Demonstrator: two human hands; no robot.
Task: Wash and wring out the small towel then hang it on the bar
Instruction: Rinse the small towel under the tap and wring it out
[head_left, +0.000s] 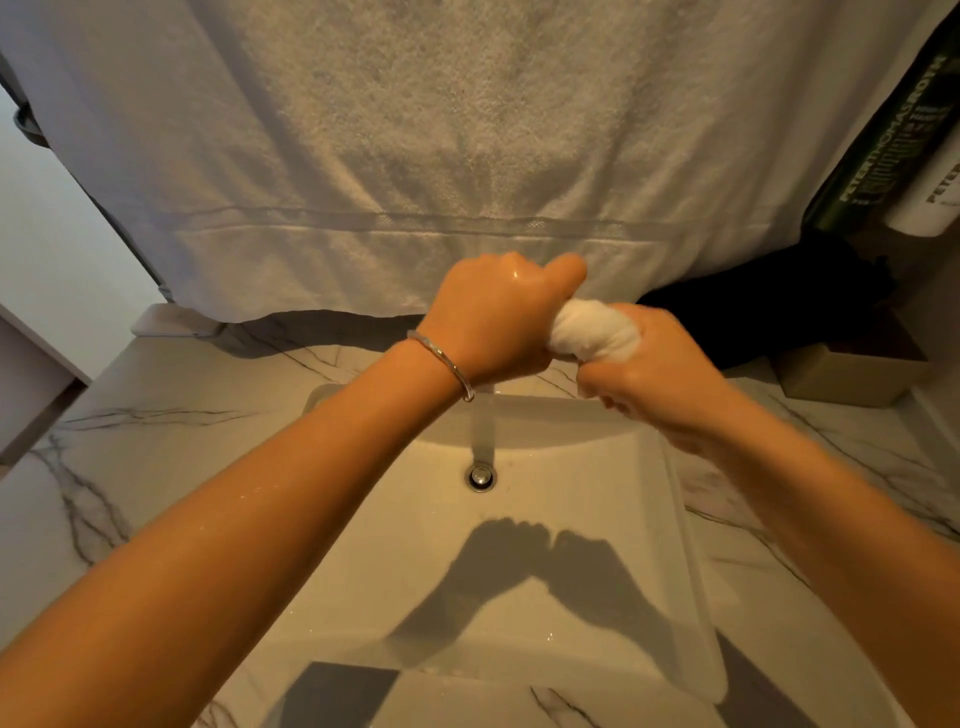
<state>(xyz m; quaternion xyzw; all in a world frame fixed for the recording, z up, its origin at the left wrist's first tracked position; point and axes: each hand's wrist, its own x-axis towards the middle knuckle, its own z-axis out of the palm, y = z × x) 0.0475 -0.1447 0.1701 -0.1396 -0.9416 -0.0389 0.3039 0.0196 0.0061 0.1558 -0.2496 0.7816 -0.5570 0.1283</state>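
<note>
The small white towel (592, 332) is twisted into a tight roll between my two fists, held above the back of the white sink (571, 519). My left hand (498, 317), with a silver bracelet on the wrist, grips its left end. My right hand (660, 374) grips its right end. Only the short middle part of the towel shows; the ends are hidden inside my fists. A thin stream of water (482, 431) falls into the sink near the drain (481, 477). No bar is in view.
A large white towel (415, 156) hangs right behind the sink and fills the upper view. The marble counter (156, 441) surrounds the sink. At the right stand a dark green bottle (883, 140), a white tube (930, 202), a dark cloth (769, 317) and a small cardboard box (847, 379).
</note>
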